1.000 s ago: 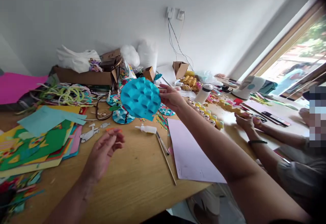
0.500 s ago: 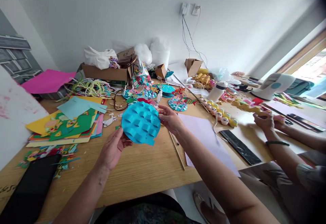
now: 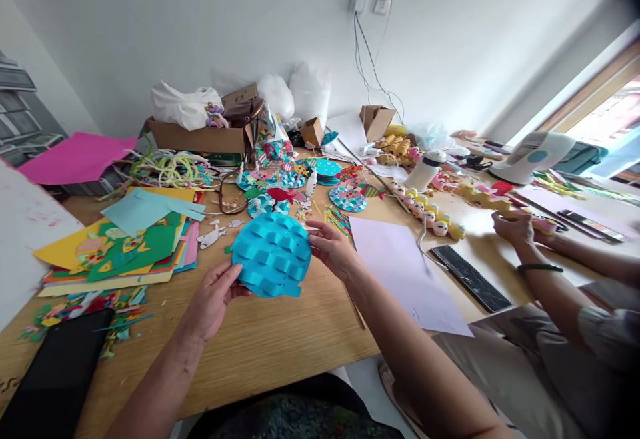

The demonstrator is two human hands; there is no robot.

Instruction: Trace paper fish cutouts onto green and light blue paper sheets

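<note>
A round blue paper disc (image 3: 273, 254), woven in raised strips, is held up above the wooden table. My left hand (image 3: 216, 299) pinches its lower left edge, thumb in front and fingers partly hidden behind. At the upper right edge, my right hand (image 3: 331, 247) grips it between thumb and fingers. Just beyond the disc are a red paper fish (image 3: 286, 194), a small white bottle (image 3: 311, 184) and decorated blue discs (image 3: 349, 196). White paper fish cutouts (image 3: 212, 235) lie left of it.
Coloured paper sheets (image 3: 120, 246) and a black phone (image 3: 57, 366) are at left. A lilac sheet (image 3: 400, 266) and a black slab-like object (image 3: 471, 279) lie at right. A co-worker's hands (image 3: 517, 229) handle a yellow egg-carton strip (image 3: 483, 198). A white bottle (image 3: 425, 171) stands behind.
My view has shifted slightly, and the disc sits a little lower and further left in it. Its face tilts differently now. Both hands keep their hold.
</note>
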